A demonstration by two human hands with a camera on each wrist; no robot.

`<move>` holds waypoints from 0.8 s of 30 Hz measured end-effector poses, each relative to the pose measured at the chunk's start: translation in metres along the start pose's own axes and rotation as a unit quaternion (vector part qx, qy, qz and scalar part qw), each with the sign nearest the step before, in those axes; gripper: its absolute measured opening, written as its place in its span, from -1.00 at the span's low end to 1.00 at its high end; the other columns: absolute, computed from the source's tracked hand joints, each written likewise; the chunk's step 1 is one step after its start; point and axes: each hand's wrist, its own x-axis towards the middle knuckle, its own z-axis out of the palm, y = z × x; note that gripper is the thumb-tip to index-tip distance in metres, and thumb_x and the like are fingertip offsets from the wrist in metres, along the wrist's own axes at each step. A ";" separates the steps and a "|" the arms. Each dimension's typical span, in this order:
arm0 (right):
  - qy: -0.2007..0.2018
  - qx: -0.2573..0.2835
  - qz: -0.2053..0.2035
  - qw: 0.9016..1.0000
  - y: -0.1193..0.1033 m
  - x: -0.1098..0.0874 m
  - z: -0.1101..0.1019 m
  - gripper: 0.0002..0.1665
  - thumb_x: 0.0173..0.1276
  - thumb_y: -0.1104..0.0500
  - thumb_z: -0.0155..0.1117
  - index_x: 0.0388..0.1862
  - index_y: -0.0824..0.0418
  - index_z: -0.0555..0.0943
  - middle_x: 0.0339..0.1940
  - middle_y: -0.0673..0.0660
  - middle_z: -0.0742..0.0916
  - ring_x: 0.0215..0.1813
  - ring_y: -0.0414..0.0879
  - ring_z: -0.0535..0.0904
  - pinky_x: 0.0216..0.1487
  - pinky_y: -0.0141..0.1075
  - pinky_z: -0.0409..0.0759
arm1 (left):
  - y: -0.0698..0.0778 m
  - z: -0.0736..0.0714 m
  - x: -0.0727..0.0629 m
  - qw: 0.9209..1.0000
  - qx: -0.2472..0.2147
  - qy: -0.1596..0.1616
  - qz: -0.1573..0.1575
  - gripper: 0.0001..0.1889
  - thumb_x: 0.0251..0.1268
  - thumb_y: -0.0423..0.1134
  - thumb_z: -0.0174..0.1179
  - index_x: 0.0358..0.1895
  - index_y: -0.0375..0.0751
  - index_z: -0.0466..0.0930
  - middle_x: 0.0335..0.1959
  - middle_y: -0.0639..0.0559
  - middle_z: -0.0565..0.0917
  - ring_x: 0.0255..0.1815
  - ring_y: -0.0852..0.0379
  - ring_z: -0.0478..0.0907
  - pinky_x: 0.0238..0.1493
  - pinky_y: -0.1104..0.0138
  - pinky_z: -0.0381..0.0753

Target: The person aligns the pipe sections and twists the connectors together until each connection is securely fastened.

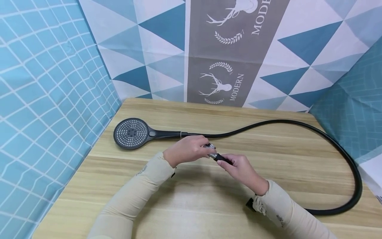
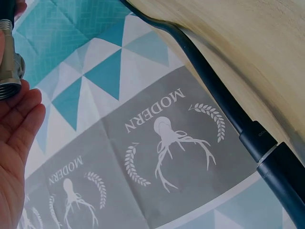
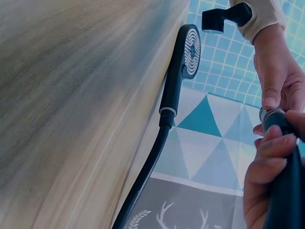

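A silvery threaded metal fitting [image 1: 212,154] sits against the black end of a shower hose [image 1: 223,158]. My left hand [image 1: 191,148] pinches the fitting between thumb and fingers. In the left wrist view the fitting [image 2: 10,59] shows an open threaded mouth and a side knob, and my left fingers lie beside it. My right hand [image 1: 240,168] grips the black hose end; the right wrist view shows my right fingers [image 3: 274,164] curled round it. Both hands meet above the table, in front of a dark grey shower head [image 1: 131,133] lying face up.
From the shower head's handle [image 1: 167,134] the black hose [image 1: 283,121] loops round the right side and passes behind my right sleeve [image 1: 283,202]. The wooden table [image 1: 185,202] is bordered by patterned sheets. A white object [image 1: 373,171] stands at the right edge.
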 end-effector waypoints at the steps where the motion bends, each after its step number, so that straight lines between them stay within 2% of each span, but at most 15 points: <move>1: -0.008 -0.020 0.006 1.000 -0.003 0.000 0.000 -0.86 0.29 0.35 0.27 -0.22 0.42 0.68 -0.63 -0.06 0.54 -0.61 -0.34 0.31 -0.62 -0.40 0.36 | 0.000 0.001 -0.001 1.000 0.001 -0.001 -0.001 -0.75 -0.03 -0.22 0.47 -0.22 -0.04 0.70 -0.37 0.07 0.61 -0.34 0.16 0.57 -0.20 0.42 0.58; 4: -0.026 -0.097 0.026 0.995 -0.012 0.000 0.000 -0.80 0.35 0.28 0.24 -0.12 0.36 0.66 -0.65 -0.09 0.45 -0.62 -0.30 0.28 -0.57 -0.38 0.34 | 0.000 0.003 -0.002 1.000 0.003 -0.003 0.002 -0.76 -0.01 -0.22 0.46 -0.21 -0.04 0.69 -0.36 0.06 0.62 -0.34 0.16 0.58 -0.21 0.42 0.58; 6: -0.032 -0.119 0.051 0.991 -0.016 -0.001 0.000 -0.76 0.37 0.24 0.22 -0.06 0.34 0.65 -0.66 -0.09 0.41 -0.62 -0.27 0.27 -0.56 -0.37 0.32 | 0.000 0.006 -0.003 1.000 0.003 -0.003 0.002 -0.76 0.00 -0.22 0.45 -0.21 -0.05 0.68 -0.36 0.05 0.62 -0.33 0.16 0.58 -0.22 0.41 0.59; 8: -0.022 -0.101 0.079 0.991 -0.018 -0.002 0.002 -0.75 0.37 0.25 0.23 -0.04 0.36 0.62 -0.64 -0.06 0.45 -0.60 -0.24 0.31 -0.54 -0.36 0.34 | 0.000 0.008 -0.004 1.000 0.008 -0.002 0.001 -0.76 0.01 -0.21 0.44 -0.21 -0.05 0.68 -0.36 0.05 0.62 -0.34 0.16 0.58 -0.23 0.41 0.59; 11: 0.010 -0.029 0.122 0.992 -0.017 -0.003 0.005 -0.76 0.32 0.31 0.27 -0.08 0.37 0.53 -0.61 0.01 0.53 -0.57 -0.20 0.37 -0.54 -0.36 0.36 | -0.001 0.009 -0.004 1.000 0.010 -0.004 -0.006 -0.76 0.02 -0.21 0.43 -0.19 -0.04 0.68 -0.36 0.06 0.61 -0.34 0.16 0.57 -0.22 0.40 0.59; 14: 0.046 0.015 0.143 0.989 -0.016 -0.005 0.007 -0.70 0.19 0.37 0.38 -0.18 0.36 0.45 -0.58 0.08 0.60 -0.54 -0.16 0.43 -0.52 -0.37 0.41 | -0.001 0.010 -0.003 1.000 0.007 -0.009 -0.006 -0.76 0.03 -0.21 0.43 -0.18 -0.02 0.68 -0.35 0.06 0.60 -0.33 0.16 0.56 -0.23 0.40 0.58; 19: 0.087 0.011 0.128 0.988 -0.011 -0.007 0.010 -0.67 -0.02 0.44 0.50 -0.34 0.37 0.51 -0.44 0.19 0.72 -0.43 -0.13 0.58 -0.44 -0.41 0.52 | -0.001 0.011 -0.002 1.000 0.010 -0.007 -0.003 -0.75 0.03 -0.20 0.43 -0.18 -0.01 0.68 -0.36 0.06 0.60 -0.32 0.16 0.57 -0.24 0.40 0.59; 24: 0.118 0.011 0.086 0.989 -0.005 -0.006 0.010 -0.78 -0.09 0.50 0.48 -0.48 0.39 0.61 -0.47 0.24 0.74 -0.50 -0.20 0.59 -0.53 -0.43 0.53 | -0.001 0.011 -0.001 1.000 0.011 -0.002 -0.001 -0.76 0.03 -0.22 0.43 -0.18 -0.02 0.68 -0.36 0.06 0.61 -0.32 0.16 0.57 -0.22 0.40 0.59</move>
